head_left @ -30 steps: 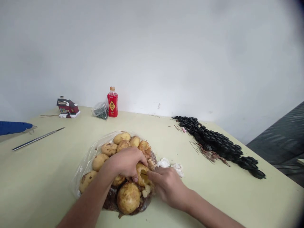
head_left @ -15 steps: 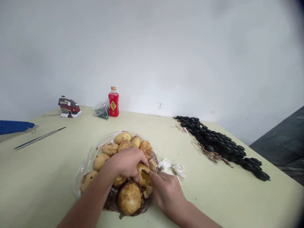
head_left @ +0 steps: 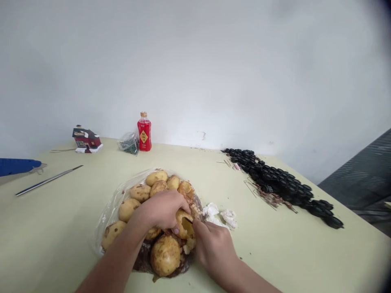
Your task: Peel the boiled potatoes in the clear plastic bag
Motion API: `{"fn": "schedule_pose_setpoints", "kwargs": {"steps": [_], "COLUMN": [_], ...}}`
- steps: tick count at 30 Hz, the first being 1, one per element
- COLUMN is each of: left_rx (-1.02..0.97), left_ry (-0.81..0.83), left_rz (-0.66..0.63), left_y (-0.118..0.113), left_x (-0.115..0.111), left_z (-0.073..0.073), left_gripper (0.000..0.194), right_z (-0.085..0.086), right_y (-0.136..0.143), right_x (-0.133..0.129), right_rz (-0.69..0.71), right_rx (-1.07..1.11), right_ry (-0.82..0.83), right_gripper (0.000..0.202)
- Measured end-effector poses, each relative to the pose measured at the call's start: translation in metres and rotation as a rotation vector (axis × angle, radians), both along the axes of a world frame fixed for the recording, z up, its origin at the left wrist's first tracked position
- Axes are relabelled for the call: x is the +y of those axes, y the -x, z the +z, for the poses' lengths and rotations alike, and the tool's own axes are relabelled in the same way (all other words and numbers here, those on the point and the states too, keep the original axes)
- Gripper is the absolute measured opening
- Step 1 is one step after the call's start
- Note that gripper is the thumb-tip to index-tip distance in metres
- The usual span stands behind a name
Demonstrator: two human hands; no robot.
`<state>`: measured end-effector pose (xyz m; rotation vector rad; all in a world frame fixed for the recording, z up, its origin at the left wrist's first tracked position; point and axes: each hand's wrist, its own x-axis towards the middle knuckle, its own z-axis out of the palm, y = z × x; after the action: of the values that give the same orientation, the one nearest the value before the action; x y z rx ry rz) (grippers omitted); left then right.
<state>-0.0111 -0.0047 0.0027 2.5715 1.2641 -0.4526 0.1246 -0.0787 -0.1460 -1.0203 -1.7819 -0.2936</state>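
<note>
At the bench's (head_left: 45,228) near edge, the left hand (head_left: 163,209) clamps a half-peeled potato (head_left: 185,224) atop the bagged heap (head_left: 146,191); the right hand (head_left: 214,248) grips a small blade. Most potatoes look unpeeled.

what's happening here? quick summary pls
A person is working on a potato over a pile of potatoes lying on a clear plastic bag on a pale green table. The left hand grips the potato; the right hand digs into its hollowed top with a thin tool, mostly hidden. Crumbs and peelings lie beside it. A red bottle stands at the back.
</note>
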Motion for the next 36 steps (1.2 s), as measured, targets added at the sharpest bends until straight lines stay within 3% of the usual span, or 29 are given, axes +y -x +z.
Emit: {"fn": "schedule_pose_setpoints", "kwargs": {"steps": [4,9,12,18,21,26,31,36], "left_rx": [0.002,-0.009,-0.010,-0.027,-0.014,0.018,0.015,-0.010], "left_ry": [-0.015,0.003,-0.013,-0.009,0.005,-0.011,0.004,-0.007], "left_rz": [0.009,0.029,0.027,0.003,0.012,0.027,0.035,0.015], "left_y": [0.000,0.001,0.002,0.001,0.000,0.000,0.001,0.000], "left_x": [-0.001,-0.003,-0.003,-0.003,-0.002,-0.001,-0.001,-0.003], "left_z": [0.000,0.002,0.001,-0.001,0.000,0.000,-0.001,0.001], "left_gripper": [0.060,0.059,0.058,0.055,0.054,0.062,0.065,0.060], "right_z": [0.007,0.014,0.012,0.001,0.000,0.002,0.012,0.010], "right_y": [0.001,-0.018,-0.021,-0.007,0.004,0.012,-0.011,-0.012], "right_x": [0.004,0.001,-0.002,-0.002,-0.002,0.000,0.001,0.003], "right_rz": [0.107,0.286,0.242,-0.036,-0.106,0.012,0.241,0.122], "right_rx": [0.070,-0.079,-0.123,-0.052,0.006,0.102,-0.003,-0.009], "right_ry": [0.075,0.238,0.201,0.067,0.048,0.078,0.230,0.140], "right_gripper": [0.017,0.016,0.014,0.017,0.020,0.020,0.018,0.018]}}
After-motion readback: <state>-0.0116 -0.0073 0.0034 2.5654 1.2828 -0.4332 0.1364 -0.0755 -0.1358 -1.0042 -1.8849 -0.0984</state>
